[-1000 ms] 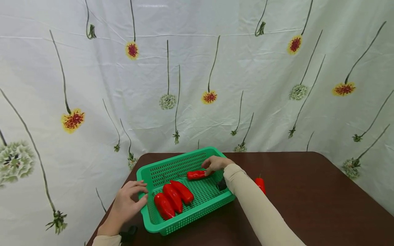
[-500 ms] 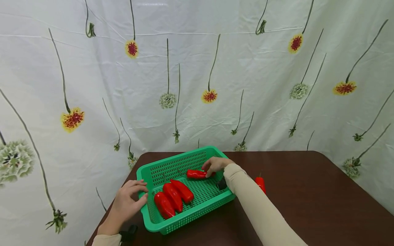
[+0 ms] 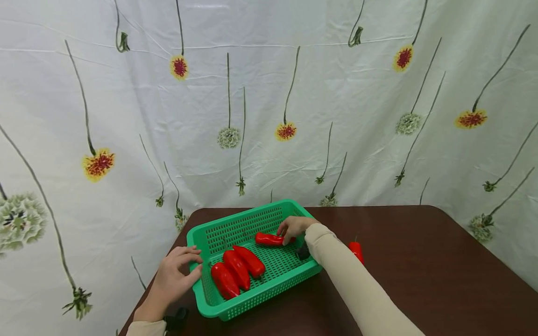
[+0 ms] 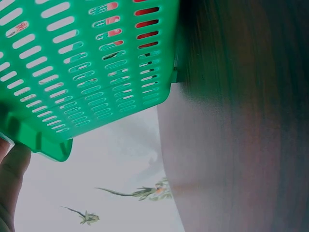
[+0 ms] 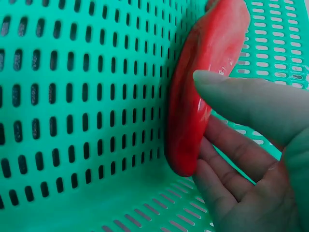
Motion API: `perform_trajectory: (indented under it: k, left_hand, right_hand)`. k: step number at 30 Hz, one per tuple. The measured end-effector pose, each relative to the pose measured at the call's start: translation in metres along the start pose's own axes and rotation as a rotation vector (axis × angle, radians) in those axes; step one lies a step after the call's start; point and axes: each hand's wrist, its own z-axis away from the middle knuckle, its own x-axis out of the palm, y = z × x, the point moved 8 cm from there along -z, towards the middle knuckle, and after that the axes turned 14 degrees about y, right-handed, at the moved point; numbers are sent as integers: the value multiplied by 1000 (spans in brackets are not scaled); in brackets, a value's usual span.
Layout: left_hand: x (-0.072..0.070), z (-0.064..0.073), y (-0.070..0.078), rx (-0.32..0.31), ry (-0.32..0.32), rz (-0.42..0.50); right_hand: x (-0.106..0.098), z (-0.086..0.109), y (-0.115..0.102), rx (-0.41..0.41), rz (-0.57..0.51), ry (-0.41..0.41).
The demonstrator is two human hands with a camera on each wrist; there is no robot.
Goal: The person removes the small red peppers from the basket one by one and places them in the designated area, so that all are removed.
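Note:
A green plastic basket (image 3: 252, 304) with slotted walls stands on the table. My left hand (image 3: 172, 277) grips its left end, fingers and thumb at the rim; in the left wrist view a fingertip touches under the edge. My right hand (image 3: 294, 226) reaches inside near the far right corner and holds a long red pepper (image 3: 268, 239). In the right wrist view the thumb (image 5: 217, 84) lies across this pepper, with the other fingers behind it and the basket wall close by. Several more red peppers (image 3: 237, 269) lie side by side in the basket's left half.
Another red pepper (image 3: 356, 251) lies on the dark brown table (image 3: 420, 261), right of the basket and partly behind the right sleeve (image 3: 349, 275). A flower-printed cloth (image 3: 269, 102) hangs behind the table. A small black object (image 3: 302, 252) sits at the right wrist.
The pepper under my right hand has turned slightly, and its right end now shows past the fingers. My right hand has shifted a little; the left hand and basket stay put.

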Motion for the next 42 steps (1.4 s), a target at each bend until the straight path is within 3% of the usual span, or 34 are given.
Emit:
perform_trajectory:
  k: [23,31,42]
  left_hand:
    - [0,0,1,0,-3,-8]
    - [0,0,1,-4,-1,-12]
    - [0,0,0,-9,-3,-8]
  right_hand:
    - [4,0,1,2,114,-16]
    - [5,2,3,27,96,-30]
    - [10,4,7,65,-16,-77]
